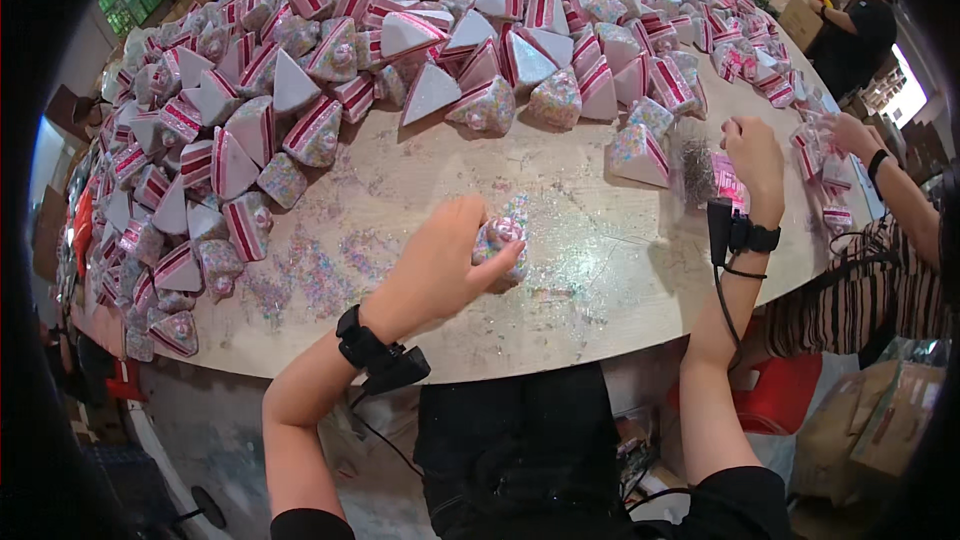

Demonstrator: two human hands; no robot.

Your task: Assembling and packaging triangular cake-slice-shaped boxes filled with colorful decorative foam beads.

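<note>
Left and back: cake-slice pile (295, 90), too many to count. Loose glitter bits (320, 265) on one table (600, 330). Middle: one left hand (435, 260) holding one small slice (508, 232), near table's front edge; pointy end seems to face far side, long axis near-to-far. Right: one clear pack (694, 170), one pink label (728, 182). One right hand (755, 155) beside pack, fingers curled; cannot tell if holding. Far right: one other person's hand (850, 135).
</note>
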